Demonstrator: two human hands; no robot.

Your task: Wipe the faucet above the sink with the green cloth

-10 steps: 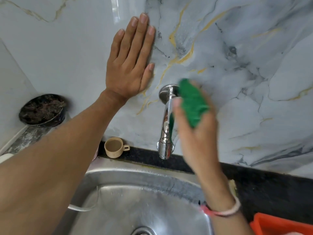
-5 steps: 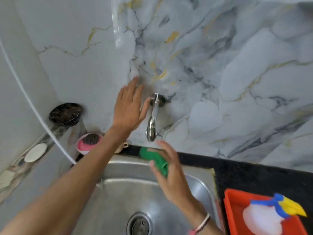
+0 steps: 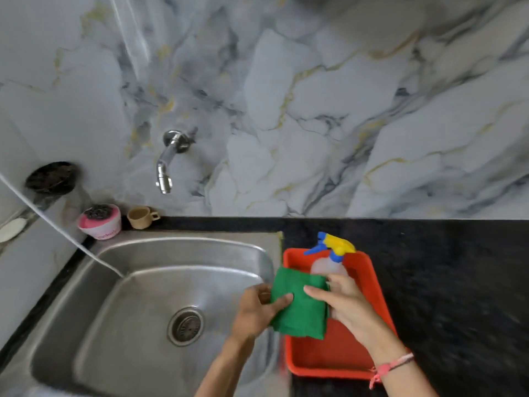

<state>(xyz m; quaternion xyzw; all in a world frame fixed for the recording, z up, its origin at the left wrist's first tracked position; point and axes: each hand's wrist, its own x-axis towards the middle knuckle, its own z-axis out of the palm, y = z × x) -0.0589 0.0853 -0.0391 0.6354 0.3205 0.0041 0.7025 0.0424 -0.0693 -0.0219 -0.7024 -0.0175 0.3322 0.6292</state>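
The chrome faucet (image 3: 167, 161) juts from the marble wall above the left half of the steel sink (image 3: 183, 253), with nothing touching it. Far below and to its right, the green cloth (image 3: 300, 310) is held folded flat over the sink's right rim and the red tray's left edge. My left hand (image 3: 254, 313) pinches the cloth's left edge with thumb on top. My right hand (image 3: 349, 308) grips its right side, fingers laid across the front.
A red tray (image 3: 369, 282) on the black counter (image 3: 446, 282) holds a spray bottle (image 3: 332, 253) with a blue and yellow head. A tan cup (image 3: 141, 216), a pink tub (image 3: 99, 222) and a dark bowl (image 3: 51, 177) stand left of the faucet. A white hose (image 3: 60, 229) runs into the sink.
My right hand took the cloth off the faucet and down to the tray's edge. My left hand left the wall and took hold of the cloth. The view pulled back.
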